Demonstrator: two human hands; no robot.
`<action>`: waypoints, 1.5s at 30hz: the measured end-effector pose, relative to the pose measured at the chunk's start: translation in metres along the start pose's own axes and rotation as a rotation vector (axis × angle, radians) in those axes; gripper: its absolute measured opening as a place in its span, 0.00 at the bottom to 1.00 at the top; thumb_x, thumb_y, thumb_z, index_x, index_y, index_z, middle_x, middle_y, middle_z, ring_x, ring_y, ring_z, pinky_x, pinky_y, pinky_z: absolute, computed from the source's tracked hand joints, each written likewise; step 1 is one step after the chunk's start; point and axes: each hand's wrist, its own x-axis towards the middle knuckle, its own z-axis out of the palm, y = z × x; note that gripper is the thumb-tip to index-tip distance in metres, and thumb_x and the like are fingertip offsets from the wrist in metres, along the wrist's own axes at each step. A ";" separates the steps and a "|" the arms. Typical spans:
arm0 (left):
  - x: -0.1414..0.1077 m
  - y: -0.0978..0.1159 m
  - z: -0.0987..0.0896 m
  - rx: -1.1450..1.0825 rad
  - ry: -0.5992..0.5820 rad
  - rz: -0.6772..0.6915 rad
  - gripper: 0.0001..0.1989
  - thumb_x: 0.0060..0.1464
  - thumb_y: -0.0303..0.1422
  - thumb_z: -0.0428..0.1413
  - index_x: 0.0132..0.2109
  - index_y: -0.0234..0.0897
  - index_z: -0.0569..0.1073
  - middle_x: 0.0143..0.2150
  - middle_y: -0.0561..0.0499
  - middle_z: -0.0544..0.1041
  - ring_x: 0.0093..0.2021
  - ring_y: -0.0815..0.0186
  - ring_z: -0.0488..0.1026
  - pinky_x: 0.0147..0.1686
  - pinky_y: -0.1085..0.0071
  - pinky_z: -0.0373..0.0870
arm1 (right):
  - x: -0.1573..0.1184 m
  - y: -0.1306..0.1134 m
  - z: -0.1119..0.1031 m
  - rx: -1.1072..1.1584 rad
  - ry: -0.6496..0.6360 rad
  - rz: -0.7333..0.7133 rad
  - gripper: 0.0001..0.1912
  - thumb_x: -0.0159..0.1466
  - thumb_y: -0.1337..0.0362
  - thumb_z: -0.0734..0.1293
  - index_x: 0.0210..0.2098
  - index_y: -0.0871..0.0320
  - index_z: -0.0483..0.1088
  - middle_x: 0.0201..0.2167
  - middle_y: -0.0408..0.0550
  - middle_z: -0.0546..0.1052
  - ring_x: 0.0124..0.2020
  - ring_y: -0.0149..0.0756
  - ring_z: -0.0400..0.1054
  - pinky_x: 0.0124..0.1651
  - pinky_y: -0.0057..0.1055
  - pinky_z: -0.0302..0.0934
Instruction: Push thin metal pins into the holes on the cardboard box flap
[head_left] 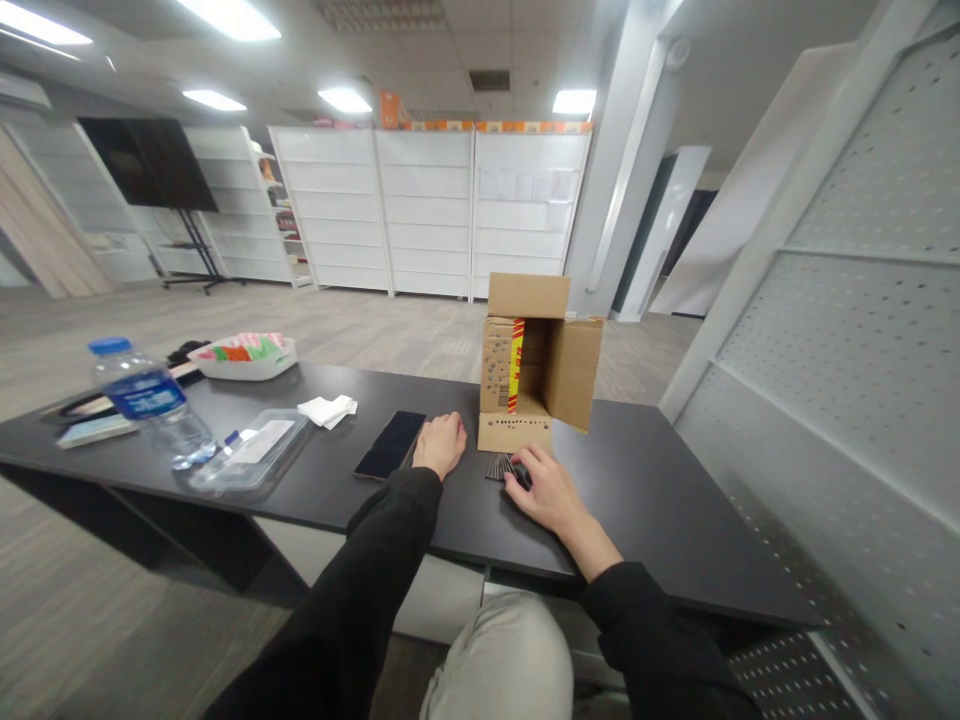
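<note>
My left hand (pixel 442 443) rests on the dark desk just right of a black phone (pixel 391 445), its fingers loosely bent over the surface and nothing seen in them. The fingers of my right hand (pixel 546 484) curve around a small black object (pixel 523 476), mostly hidden beneath them. Left of those fingertips, a fan of thin metal pieces like nails or screws (pixel 496 467) lies on the desk. Directly beyond stands an open cardboard box (pixel 498 365), its opening toward me and its flaps spread. Dark spots dot its left side and front flap; red-and-yellow tape runs down the side.
On the desk's left are a water bottle (pixel 154 400), a clear plastic case (pixel 262 455), a crumpled tissue (pixel 328 411) and a white tray (pixel 247 368) with colourful packets. A perforated panel (pixel 847 350) stands at the right; white shelving (pixel 424 215) lines the back.
</note>
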 end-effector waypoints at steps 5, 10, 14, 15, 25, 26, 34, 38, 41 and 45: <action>0.000 0.001 0.001 -0.006 -0.007 0.030 0.11 0.65 0.32 0.44 0.44 0.37 0.71 0.44 0.43 0.78 0.48 0.58 0.75 0.47 0.64 0.64 | 0.002 0.001 -0.001 0.023 -0.007 -0.088 0.07 0.63 0.62 0.65 0.41 0.55 0.71 0.40 0.50 0.74 0.44 0.41 0.69 0.48 0.35 0.62; 0.001 0.000 0.003 -0.012 -0.013 0.035 0.12 0.65 0.32 0.44 0.44 0.37 0.71 0.44 0.43 0.78 0.47 0.58 0.75 0.47 0.64 0.64 | 0.004 0.003 -0.001 0.028 -0.028 -0.121 0.09 0.63 0.62 0.66 0.43 0.56 0.71 0.43 0.51 0.74 0.47 0.42 0.68 0.50 0.38 0.61; 0.001 -0.001 0.004 -0.023 -0.003 0.050 0.11 0.65 0.32 0.44 0.44 0.37 0.71 0.44 0.44 0.78 0.47 0.58 0.75 0.46 0.64 0.65 | 0.005 0.003 -0.002 0.031 -0.042 -0.130 0.10 0.63 0.62 0.66 0.44 0.55 0.71 0.45 0.51 0.74 0.47 0.42 0.68 0.51 0.39 0.61; 0.001 -0.001 0.004 -0.025 -0.002 0.055 0.11 0.65 0.32 0.44 0.44 0.37 0.71 0.44 0.44 0.78 0.47 0.58 0.75 0.46 0.65 0.65 | 0.006 0.003 -0.002 0.029 -0.046 -0.131 0.10 0.62 0.62 0.66 0.44 0.55 0.71 0.45 0.51 0.74 0.47 0.42 0.69 0.51 0.39 0.61; -0.001 -0.003 0.004 -0.040 -0.009 0.072 0.11 0.65 0.32 0.44 0.44 0.37 0.71 0.44 0.44 0.78 0.48 0.58 0.74 0.46 0.64 0.64 | 0.011 -0.002 -0.001 -0.015 -0.100 -0.147 0.15 0.62 0.60 0.68 0.48 0.56 0.72 0.48 0.52 0.75 0.50 0.45 0.68 0.53 0.42 0.58; -0.001 -0.003 0.004 -0.040 -0.008 0.073 0.11 0.65 0.32 0.44 0.44 0.37 0.71 0.44 0.44 0.78 0.48 0.58 0.74 0.46 0.64 0.64 | 0.011 -0.003 -0.001 -0.020 -0.106 -0.150 0.15 0.62 0.60 0.68 0.48 0.56 0.72 0.49 0.53 0.76 0.50 0.45 0.68 0.52 0.42 0.58; 0.002 -0.005 0.003 -0.072 -0.033 0.062 0.11 0.65 0.32 0.45 0.43 0.38 0.71 0.44 0.45 0.78 0.46 0.60 0.75 0.44 0.66 0.64 | 0.017 -0.008 0.002 -0.036 -0.143 -0.163 0.17 0.61 0.59 0.68 0.48 0.58 0.72 0.49 0.52 0.76 0.50 0.44 0.67 0.52 0.41 0.58; 0.004 -0.008 0.006 -0.081 -0.034 0.063 0.11 0.65 0.32 0.45 0.42 0.39 0.72 0.42 0.46 0.78 0.45 0.61 0.75 0.43 0.67 0.64 | 0.019 -0.011 0.004 -0.042 -0.154 -0.165 0.18 0.61 0.58 0.69 0.48 0.59 0.73 0.49 0.51 0.76 0.49 0.44 0.66 0.52 0.40 0.57; 0.005 -0.009 0.007 -0.076 -0.019 0.079 0.10 0.64 0.32 0.45 0.42 0.39 0.72 0.42 0.46 0.79 0.44 0.61 0.75 0.42 0.68 0.64 | 0.020 -0.014 0.003 -0.044 -0.166 -0.158 0.18 0.61 0.58 0.69 0.48 0.59 0.73 0.49 0.51 0.76 0.49 0.44 0.65 0.53 0.40 0.57; 0.004 -0.007 0.005 -0.063 -0.028 0.093 0.10 0.64 0.32 0.46 0.41 0.39 0.71 0.42 0.47 0.79 0.45 0.61 0.75 0.41 0.67 0.63 | 0.021 -0.016 0.003 -0.043 -0.176 -0.159 0.18 0.61 0.58 0.68 0.49 0.59 0.73 0.49 0.52 0.76 0.50 0.44 0.65 0.53 0.41 0.56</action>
